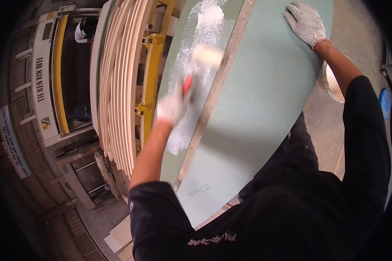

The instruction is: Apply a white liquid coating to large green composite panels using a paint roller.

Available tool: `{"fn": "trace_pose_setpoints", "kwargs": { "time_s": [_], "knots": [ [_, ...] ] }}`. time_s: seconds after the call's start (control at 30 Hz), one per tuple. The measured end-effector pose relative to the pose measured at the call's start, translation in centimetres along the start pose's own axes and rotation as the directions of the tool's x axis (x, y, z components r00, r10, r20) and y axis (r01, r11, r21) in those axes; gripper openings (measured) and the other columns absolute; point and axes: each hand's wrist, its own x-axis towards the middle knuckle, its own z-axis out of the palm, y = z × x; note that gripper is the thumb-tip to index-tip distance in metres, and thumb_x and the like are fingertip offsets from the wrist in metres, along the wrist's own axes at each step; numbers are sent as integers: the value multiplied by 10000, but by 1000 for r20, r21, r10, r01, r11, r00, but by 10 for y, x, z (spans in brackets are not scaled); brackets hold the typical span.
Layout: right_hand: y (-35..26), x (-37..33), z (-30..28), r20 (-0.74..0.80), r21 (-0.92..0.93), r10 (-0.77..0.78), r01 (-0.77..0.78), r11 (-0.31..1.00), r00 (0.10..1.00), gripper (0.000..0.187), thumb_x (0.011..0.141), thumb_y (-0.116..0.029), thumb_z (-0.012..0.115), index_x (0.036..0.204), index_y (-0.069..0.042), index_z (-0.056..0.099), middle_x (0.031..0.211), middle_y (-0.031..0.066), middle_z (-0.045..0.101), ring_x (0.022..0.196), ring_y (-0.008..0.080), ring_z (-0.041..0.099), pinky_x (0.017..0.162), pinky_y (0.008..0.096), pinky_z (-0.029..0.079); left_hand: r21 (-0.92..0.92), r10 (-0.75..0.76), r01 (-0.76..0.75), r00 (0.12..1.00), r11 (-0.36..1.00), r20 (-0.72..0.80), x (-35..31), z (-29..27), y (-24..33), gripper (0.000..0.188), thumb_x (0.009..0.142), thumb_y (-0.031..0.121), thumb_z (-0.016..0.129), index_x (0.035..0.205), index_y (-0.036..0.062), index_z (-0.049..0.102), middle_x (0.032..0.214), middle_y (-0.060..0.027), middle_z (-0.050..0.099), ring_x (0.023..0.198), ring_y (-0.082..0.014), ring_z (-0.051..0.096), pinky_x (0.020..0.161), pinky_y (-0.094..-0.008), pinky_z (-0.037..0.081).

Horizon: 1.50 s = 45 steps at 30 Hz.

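Note:
In a white knit glove, my left hand (173,108) grips the red handle of a paint roller (208,56), blurred by motion. The pale roller sleeve lies over a green panel (172,65) streaked with a white coating (210,19), thickest at the far end. My right hand (305,26), gloved the same way, rests with fingers stretched out on a wide light-green board (265,82). Between the panel and the board runs a narrow, wood-coloured strip (214,92). Small handwritten marks show on the board's near end.
Left of the panel are a yellow metal frame (151,74) and a stack of pale boards (117,65). Beyond stands a large machine (43,87) with a yellow edge, with a person (83,32) close by. At right are a white bucket (334,83) and a blue round object (385,104).

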Motion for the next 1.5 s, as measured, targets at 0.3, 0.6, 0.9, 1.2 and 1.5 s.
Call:
{"fn": "trace_pose_setpoints", "kwargs": {
  "time_s": [0.3,0.6,0.9,1.2,1.5],
  "knots": [
    [18,7,11,142,-27,6,-2,1000,990,207,918,-258,629,953,-56,660,992,157,639,979,358,632,878,465,516,174,-381,340,836,924,395,-279,-3,-129,501,960,474,593,1339,148,561,916,-206,726,845,-415,714,746,-545,546],
    [26,5,4,88,207,-7,-11,978,996,259,849,-236,708,1046,-71,675,1138,142,626,1126,346,592,971,479,471,-100,-118,123,992,987,50,65,-42,51,571,996,370,540,1457,43,455,986,-302,697,882,-481,690,778,-571,540],
    [57,29,-7,52,362,-117,90,928,992,240,823,-260,729,1007,-115,677,1093,90,623,1116,317,585,980,475,443,-283,-38,38,999,958,8,291,-146,178,548,1013,403,473,1386,2,441,1040,-352,662,1024,-498,647,889,-561,502],
    [177,141,35,113,156,-39,21,988,993,348,940,-366,635,734,-87,654,747,128,636,796,329,636,739,473,486,148,40,-73,976,986,213,161,-142,72,623,1032,435,489,1545,116,339,863,-245,708,765,-404,712,701,-537,554],
    [174,142,54,93,131,-81,68,989,992,404,948,-411,630,707,-87,626,708,124,609,765,338,631,710,475,489,-14,126,-125,992,992,15,330,-193,194,567,1041,434,460,1452,46,422,938,-307,688,886,-486,670,776,-564,522]
  ]
}}
